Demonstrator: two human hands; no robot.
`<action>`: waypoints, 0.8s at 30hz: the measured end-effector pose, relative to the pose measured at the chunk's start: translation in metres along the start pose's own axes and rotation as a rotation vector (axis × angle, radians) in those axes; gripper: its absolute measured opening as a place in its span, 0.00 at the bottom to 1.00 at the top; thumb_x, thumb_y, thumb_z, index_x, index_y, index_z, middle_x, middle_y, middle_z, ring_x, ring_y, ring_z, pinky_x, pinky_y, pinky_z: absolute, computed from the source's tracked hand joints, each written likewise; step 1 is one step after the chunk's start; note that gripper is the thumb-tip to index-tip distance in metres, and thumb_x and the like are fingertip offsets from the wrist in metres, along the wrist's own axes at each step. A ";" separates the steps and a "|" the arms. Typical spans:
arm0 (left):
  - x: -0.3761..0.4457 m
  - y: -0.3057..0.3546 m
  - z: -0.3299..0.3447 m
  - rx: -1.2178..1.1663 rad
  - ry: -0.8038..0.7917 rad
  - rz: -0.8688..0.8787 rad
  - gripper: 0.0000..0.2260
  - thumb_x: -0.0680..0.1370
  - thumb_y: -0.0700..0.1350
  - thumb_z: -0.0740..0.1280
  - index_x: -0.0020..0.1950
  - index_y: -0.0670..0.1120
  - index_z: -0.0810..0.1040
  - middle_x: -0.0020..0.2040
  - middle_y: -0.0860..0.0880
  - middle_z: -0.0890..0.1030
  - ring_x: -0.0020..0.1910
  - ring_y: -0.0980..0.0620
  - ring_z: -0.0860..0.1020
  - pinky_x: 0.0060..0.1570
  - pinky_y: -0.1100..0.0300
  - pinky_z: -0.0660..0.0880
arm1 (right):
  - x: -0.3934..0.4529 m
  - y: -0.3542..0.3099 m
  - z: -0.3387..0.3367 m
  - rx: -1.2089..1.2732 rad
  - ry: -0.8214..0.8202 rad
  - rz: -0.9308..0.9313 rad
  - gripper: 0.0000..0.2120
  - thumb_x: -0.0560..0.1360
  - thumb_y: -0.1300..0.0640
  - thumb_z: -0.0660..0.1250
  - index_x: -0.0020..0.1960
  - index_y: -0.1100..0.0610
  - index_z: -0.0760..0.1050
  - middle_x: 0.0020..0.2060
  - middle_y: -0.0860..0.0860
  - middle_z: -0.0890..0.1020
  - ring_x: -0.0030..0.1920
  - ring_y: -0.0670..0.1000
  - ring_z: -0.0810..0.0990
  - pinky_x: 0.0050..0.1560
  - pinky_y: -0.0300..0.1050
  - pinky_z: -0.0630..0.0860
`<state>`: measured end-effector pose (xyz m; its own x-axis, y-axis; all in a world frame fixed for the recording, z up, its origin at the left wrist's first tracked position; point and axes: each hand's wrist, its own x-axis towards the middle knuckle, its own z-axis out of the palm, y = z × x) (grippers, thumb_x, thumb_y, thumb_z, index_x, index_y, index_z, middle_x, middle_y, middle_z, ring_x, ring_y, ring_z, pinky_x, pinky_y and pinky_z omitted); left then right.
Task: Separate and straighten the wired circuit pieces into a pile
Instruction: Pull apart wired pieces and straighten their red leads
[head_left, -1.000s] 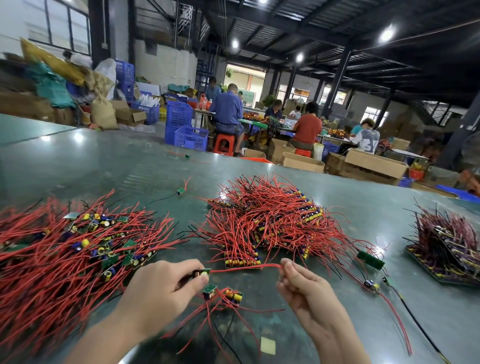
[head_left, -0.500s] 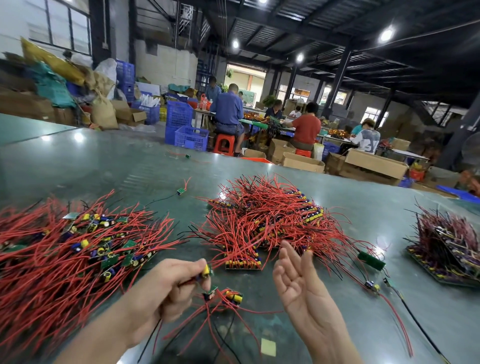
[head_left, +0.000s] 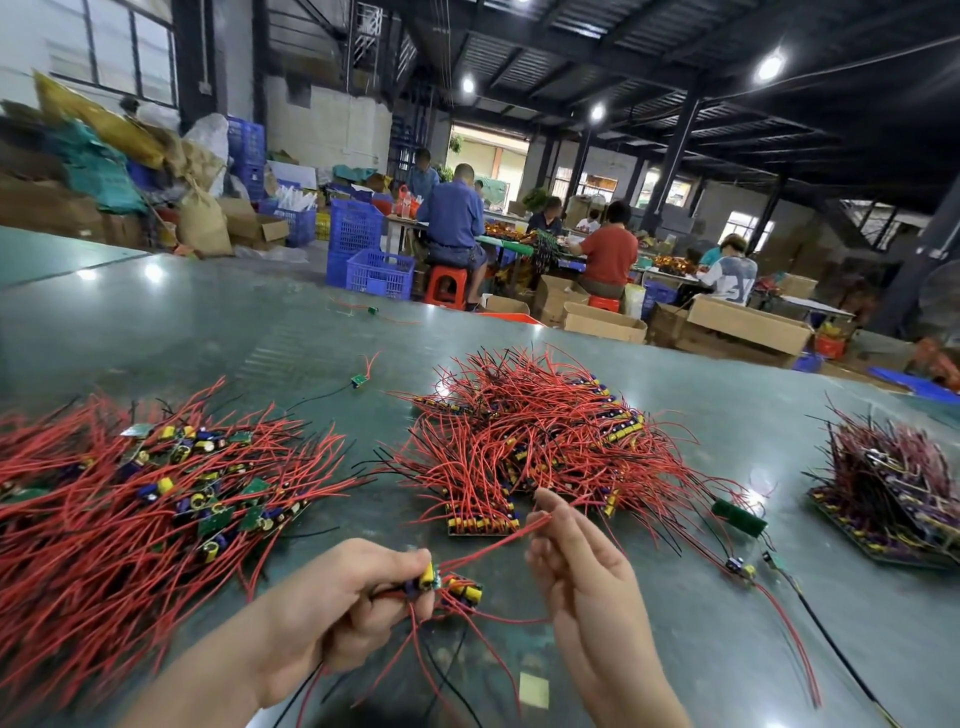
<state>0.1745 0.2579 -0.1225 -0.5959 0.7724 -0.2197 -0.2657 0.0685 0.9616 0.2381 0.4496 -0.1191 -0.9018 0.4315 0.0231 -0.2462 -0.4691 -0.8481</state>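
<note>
Beyond the far edge of the table (head_left: 208, 332), blue plastic crates (head_left: 376, 273) are stacked on the floor, their contents hidden, and open cardboard boxes (head_left: 748, 325) are set beside seated workers (head_left: 454, 218); what the boxes hold cannot be made out. Near the front edge, a small circuit piece (head_left: 427, 577) with a yellow capacitor is pinched in the curled fingers of the left hand (head_left: 343, 603). Its red wire (head_left: 493, 543) is stretched up and to the right, its long axis running diagonally, and its far end is met by the fingertips of the right hand (head_left: 587, 566), whose fingers are nearly straight and loosely spread. A sorted pile (head_left: 130, 499) is spread at the left, a tangled heap (head_left: 540, 441) lies at centre, and a darker stack (head_left: 893, 488) sits at the right. The surface is glossy green, and the room is a dim workshop lit by ceiling lamps (head_left: 770, 65).
</note>
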 end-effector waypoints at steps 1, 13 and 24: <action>-0.001 0.000 0.000 0.007 0.006 0.009 0.15 0.70 0.57 0.66 0.34 0.46 0.80 0.21 0.54 0.57 0.19 0.56 0.52 0.22 0.70 0.51 | 0.000 -0.002 -0.001 0.000 0.024 -0.024 0.10 0.67 0.58 0.67 0.43 0.56 0.85 0.34 0.52 0.82 0.30 0.43 0.77 0.34 0.32 0.77; -0.003 0.004 0.001 0.224 0.155 0.118 0.18 0.67 0.61 0.65 0.34 0.46 0.81 0.21 0.52 0.59 0.19 0.55 0.54 0.21 0.68 0.52 | 0.002 -0.006 -0.002 0.158 0.123 -0.018 0.08 0.65 0.55 0.69 0.31 0.58 0.83 0.27 0.50 0.78 0.26 0.44 0.75 0.28 0.33 0.75; -0.009 0.015 0.017 0.468 0.229 0.211 0.15 0.72 0.54 0.64 0.35 0.44 0.80 0.19 0.55 0.62 0.18 0.59 0.58 0.20 0.71 0.55 | 0.001 0.003 -0.014 -0.708 0.435 -0.603 0.14 0.72 0.62 0.71 0.30 0.57 0.73 0.24 0.45 0.67 0.27 0.43 0.65 0.28 0.32 0.61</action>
<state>0.1891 0.2625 -0.1028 -0.7627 0.6467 0.0058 0.2108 0.2402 0.9476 0.2414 0.4593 -0.1287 -0.4558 0.7529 0.4748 -0.2225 0.4201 -0.8798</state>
